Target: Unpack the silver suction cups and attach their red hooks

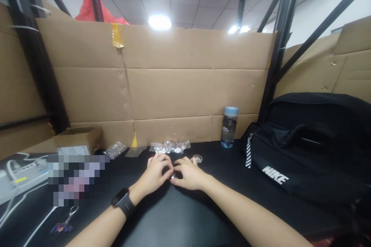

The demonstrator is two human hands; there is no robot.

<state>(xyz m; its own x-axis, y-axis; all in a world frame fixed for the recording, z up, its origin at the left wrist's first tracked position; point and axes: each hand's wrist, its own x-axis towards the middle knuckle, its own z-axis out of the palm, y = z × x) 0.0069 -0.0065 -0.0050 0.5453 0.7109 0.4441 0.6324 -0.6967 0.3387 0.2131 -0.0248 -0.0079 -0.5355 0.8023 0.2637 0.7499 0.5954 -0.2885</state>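
Note:
My left hand [157,171] and my right hand [188,172] meet over the middle of the black tabletop [171,216]. The fingers of both are curled and closed, with the fingertips nearly touching. Between them a tiny shiny spot shows, too small and too covered to name. Just beyond the hands lie several small clear plastic packets [170,146] with bits of red. A small round clear object [197,158] sits past my right fingers. On my left wrist is a dark smartwatch [123,202].
At the right stand a water bottle [228,127] with a blue cap and a large black bag [307,154]. To the left are an open cardboard box [78,139], a white power strip [23,177] with cables and a keychain [64,227]. A cardboard wall [171,92] closes the back.

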